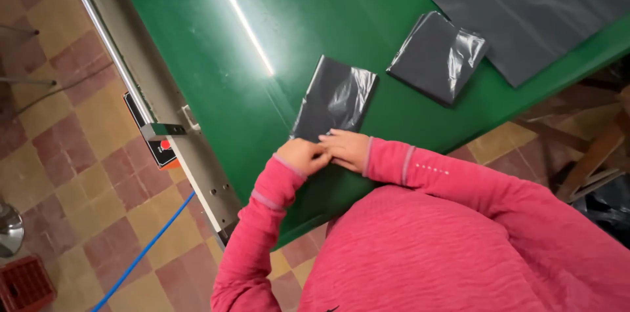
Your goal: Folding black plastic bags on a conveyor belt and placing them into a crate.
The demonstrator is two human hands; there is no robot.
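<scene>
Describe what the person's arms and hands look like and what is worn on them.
Both hands, left hand and right hand, are bare, without gloves. Long pink knit sleeves cover both arms, with paler bands near the cuffs and a row of small light dots on the right sleeve.

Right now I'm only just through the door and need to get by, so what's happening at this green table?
A person in a pink long-sleeved top leans over the green table. The left hand and the right hand meet at the near edge of a folded dark plastic bag lying flat there. A second folded bag lies apart to the side, and a larger dark plastic sheet is spread beyond it.
</scene>
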